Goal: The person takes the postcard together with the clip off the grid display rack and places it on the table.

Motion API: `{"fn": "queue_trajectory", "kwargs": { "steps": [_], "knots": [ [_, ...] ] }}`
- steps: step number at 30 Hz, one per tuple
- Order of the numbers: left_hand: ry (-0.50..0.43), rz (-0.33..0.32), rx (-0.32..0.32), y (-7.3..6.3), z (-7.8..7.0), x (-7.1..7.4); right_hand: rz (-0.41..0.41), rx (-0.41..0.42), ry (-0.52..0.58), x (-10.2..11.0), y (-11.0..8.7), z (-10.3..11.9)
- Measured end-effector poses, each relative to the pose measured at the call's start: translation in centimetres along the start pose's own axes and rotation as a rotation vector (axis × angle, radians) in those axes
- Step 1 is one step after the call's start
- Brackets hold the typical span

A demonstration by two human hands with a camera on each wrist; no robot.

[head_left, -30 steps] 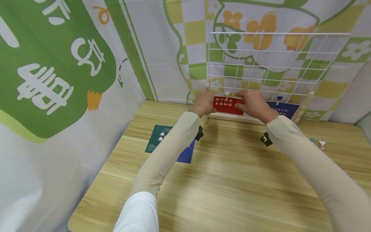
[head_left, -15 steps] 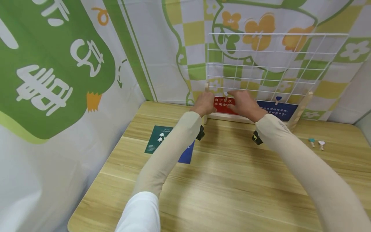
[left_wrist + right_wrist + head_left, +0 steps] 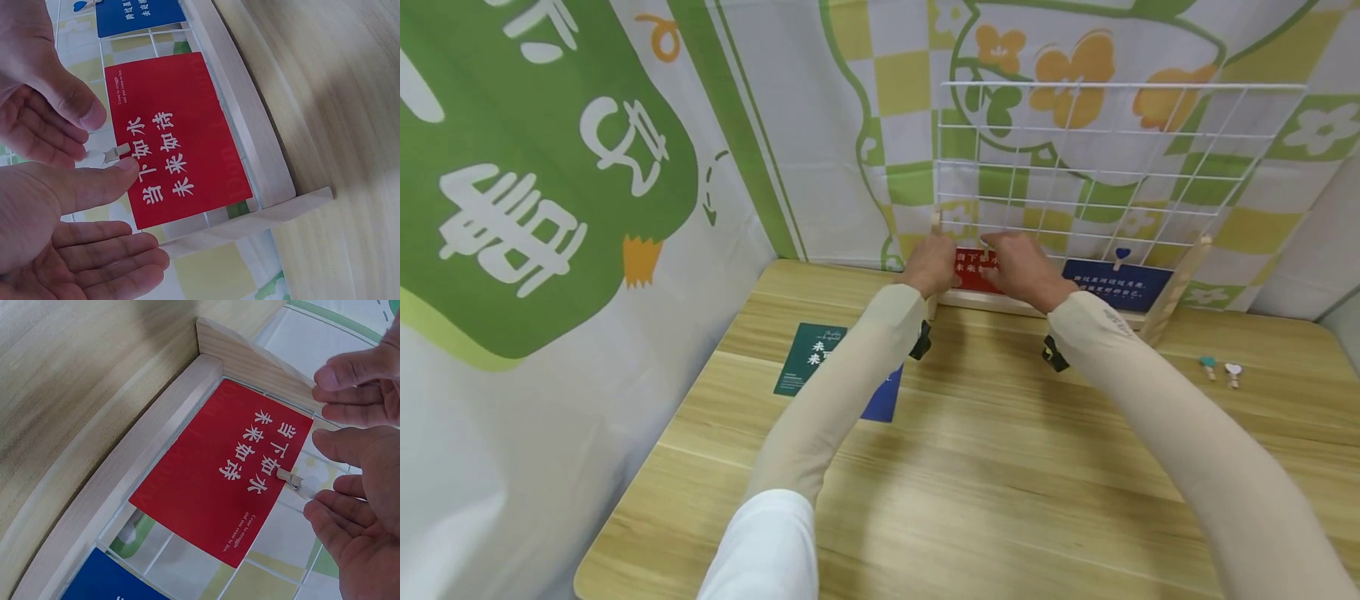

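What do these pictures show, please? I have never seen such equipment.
There is no machine: the grips are a person's bare left hand and right hand. The wide picture is taken from the head, the close ones from each wrist. On the table lie a green card, a blue card, a teal heart clip and a white heart clip. Against the wire grid are a navy card and a red card, with a pale clip on its top edge. Both hands are near that edge; neither plainly holds anything.

Wood-grain surface (image 3: 1000, 500), green card (image 3: 808, 354) and blue card (image 3: 883, 400) flat at its left, teal heart clip (image 3: 1207, 364) beside white heart clip (image 3: 1233, 371) at right, checked floral cloth (image 3: 906, 87) behind, green-and-white printed cloth (image 3: 647, 217) at left
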State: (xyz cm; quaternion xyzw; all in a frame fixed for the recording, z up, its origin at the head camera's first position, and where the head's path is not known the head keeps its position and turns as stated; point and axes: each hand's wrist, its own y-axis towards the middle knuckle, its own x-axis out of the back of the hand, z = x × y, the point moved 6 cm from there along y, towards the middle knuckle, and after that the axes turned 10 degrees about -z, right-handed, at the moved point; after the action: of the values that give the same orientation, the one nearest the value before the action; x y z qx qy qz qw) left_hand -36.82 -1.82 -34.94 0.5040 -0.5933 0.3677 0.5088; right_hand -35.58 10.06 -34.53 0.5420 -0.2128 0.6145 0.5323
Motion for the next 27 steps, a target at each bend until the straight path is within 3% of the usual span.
{"fn": "queue_trajectory", "kwargs": {
  "steps": [12, 19, 27],
  "knots": [
    [0.039, -0.022, -0.005, 0.9, -0.8, 0.1, -0.125, 0.123, -0.048, 0.1, 0.3, 1.1],
    [0.06, -0.03, 0.007, 1.3, -1.1, -0.1, -0.128, 0.103, -0.102, -0.3, 0.4, 1.5],
    [0.118, -0.069, -0.041, 1.6, -1.4, -0.5, -0.096, 0.104, -0.174, -1.4, 0.7, 1.8]
  ]
}}
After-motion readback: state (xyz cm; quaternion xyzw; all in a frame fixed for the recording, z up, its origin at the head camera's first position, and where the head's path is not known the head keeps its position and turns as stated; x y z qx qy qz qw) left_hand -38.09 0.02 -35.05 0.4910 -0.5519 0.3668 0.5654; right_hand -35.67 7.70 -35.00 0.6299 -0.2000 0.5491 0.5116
